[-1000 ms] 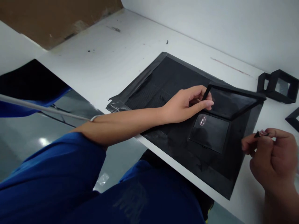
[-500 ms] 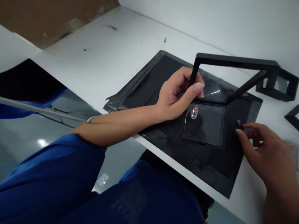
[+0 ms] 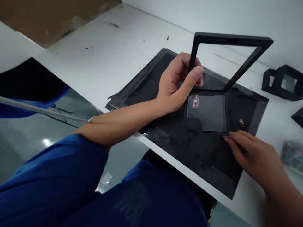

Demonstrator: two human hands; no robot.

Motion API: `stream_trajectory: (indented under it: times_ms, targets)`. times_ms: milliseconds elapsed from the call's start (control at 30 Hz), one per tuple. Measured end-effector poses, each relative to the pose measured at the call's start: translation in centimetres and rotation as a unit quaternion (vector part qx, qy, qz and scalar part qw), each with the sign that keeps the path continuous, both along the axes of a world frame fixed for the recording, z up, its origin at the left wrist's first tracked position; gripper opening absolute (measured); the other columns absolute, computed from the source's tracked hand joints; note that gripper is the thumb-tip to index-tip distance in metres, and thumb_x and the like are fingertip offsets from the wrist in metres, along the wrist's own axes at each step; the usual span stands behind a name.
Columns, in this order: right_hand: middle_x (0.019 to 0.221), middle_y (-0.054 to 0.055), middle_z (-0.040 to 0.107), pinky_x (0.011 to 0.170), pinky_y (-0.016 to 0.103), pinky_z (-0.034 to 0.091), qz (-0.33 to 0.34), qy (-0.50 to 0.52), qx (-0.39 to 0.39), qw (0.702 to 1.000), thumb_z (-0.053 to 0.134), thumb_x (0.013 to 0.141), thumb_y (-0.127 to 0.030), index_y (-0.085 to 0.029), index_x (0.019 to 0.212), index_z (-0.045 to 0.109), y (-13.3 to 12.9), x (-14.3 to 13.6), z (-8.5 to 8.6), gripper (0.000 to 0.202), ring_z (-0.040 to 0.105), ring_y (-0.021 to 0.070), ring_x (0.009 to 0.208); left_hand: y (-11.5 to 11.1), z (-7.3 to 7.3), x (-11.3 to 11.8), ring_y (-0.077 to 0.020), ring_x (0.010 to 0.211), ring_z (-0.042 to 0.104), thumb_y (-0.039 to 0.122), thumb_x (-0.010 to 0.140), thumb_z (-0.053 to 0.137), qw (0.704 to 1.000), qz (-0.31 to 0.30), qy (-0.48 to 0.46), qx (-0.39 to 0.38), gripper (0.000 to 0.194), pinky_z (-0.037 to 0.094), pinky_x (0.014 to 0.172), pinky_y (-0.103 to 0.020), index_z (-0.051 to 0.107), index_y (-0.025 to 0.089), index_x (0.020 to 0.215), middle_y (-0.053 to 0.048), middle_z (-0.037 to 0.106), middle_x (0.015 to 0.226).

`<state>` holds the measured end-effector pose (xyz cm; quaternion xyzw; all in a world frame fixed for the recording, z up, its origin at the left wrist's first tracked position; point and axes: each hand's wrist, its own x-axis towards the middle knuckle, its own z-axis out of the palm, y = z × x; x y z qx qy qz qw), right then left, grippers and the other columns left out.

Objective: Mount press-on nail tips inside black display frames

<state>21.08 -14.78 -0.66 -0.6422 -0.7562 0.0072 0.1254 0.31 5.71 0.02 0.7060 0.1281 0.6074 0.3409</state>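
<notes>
A black hinged display frame [image 3: 227,124] stands opened on a black mat [image 3: 180,151], its lower half flat with a clear film. My left hand [image 3: 176,83] is closed round the left side of the raised upper half [image 3: 234,38]. With finger and thumb together, my right hand [image 3: 255,157] pinches the near right corner of the lower half. A small pink oval piece with pale star marks [image 3: 195,101] rests on the film near its upper left corner. A second small pink piece [image 3: 241,123] lies on the mat, just beyond my right hand.
Black box-like frames [image 3: 282,83] stand on the white table [image 3: 134,44] at the right. A clear bag with coloured contents [image 3: 292,154] lies at the right edge. At the back left is a brown cardboard box [image 3: 47,22]. The table's near edge runs beside my legs.
My right hand has let go of a small pink piece, now on the mat, and moved left to the frame's corner. My left hand has lifted the upper half more upright.
</notes>
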Motion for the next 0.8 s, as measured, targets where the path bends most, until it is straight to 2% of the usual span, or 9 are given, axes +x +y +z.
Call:
stream_trajectory:
  times_ms: [167,267,400,567,633,733,800]
  targets:
    - [0.085,0.0,0.067,0.046,0.024,0.034,0.002,-0.028,0.022,0.999,0.043,0.104,-0.033,-0.022,0.102,0.058,0.2,-0.6,0.3,0.019,0.066,0.0133,0.067,-0.5,0.0,-0.5,-0.0114,0.071,0.067,0.051,0.101,0.048,0.996,0.03,0.074,-0.043,0.031,0.054,0.067,-0.029,0.056,0.022,0.095,0.002,0.063,0.077]
    - [0.088,0.0,0.067,0.048,0.025,0.035,0.011,-0.023,0.051,0.998,0.045,0.103,-0.026,-0.021,0.103,0.057,0.4,-1.1,0.3,0.014,0.066,0.0126,0.071,-0.5,-0.1,-0.6,-0.011,0.069,0.066,0.053,0.102,0.045,0.994,0.03,0.098,-0.043,0.033,0.053,0.065,-0.029,0.056,0.023,0.097,0.002,0.062,0.077]
    - [0.086,0.001,0.067,0.053,0.026,0.036,0.043,-0.04,0.064,0.996,0.047,0.102,-0.02,-0.019,0.098,0.057,1.0,-1.9,0.1,0.012,0.067,0.0136,0.077,-0.3,-0.1,-0.4,-0.0067,0.061,0.058,0.053,0.099,0.053,0.999,0.0,0.05,-0.007,0.033,0.046,0.058,-0.024,0.057,0.021,0.089,0.004,0.06,0.07]
    - [0.08,0.001,0.064,0.052,0.028,0.034,0.046,-0.058,0.06,0.995,0.047,0.103,-0.021,-0.018,0.089,0.057,1.5,-2.2,-0.2,0.017,0.065,0.0132,0.073,-0.3,0.1,-0.6,-0.0054,0.065,0.059,0.048,0.1,0.052,0.997,-0.004,0.082,-0.01,0.031,0.048,0.061,-0.022,0.06,0.02,0.091,0.003,0.062,0.074]
    - [0.082,0.001,0.065,0.053,0.028,0.036,0.042,-0.061,0.056,0.996,0.047,0.103,-0.022,-0.018,0.087,0.058,1.5,-2.1,-0.3,0.019,0.065,0.0131,0.073,-0.2,0.0,-0.7,-0.0045,0.064,0.057,0.044,0.1,0.054,0.997,-0.032,0.065,0.003,0.027,0.046,0.06,-0.021,0.06,0.019,0.091,0.004,0.062,0.074]
    - [0.089,0.002,0.068,0.052,0.028,0.035,0.032,-0.06,0.054,0.996,0.048,0.103,-0.024,-0.018,0.095,0.062,1.4,-2.2,-0.4,0.017,0.066,0.014,0.076,-0.1,-0.1,-0.6,-0.0054,0.065,0.056,0.037,0.1,0.056,0.996,-0.073,0.058,0.011,0.021,0.045,0.06,-0.021,0.059,0.018,0.093,0.003,0.062,0.075]
    - [0.089,0.002,0.068,0.051,0.027,0.035,0.018,-0.045,0.05,0.998,0.048,0.102,-0.025,-0.019,0.105,0.062,1.4,-2.4,-0.4,0.016,0.067,0.0149,0.079,-0.3,0.0,-0.7,-0.0065,0.065,0.058,0.04,0.1,0.054,0.995,-0.058,0.078,0.004,0.023,0.045,0.061,-0.023,0.059,0.019,0.093,0.003,0.062,0.075]
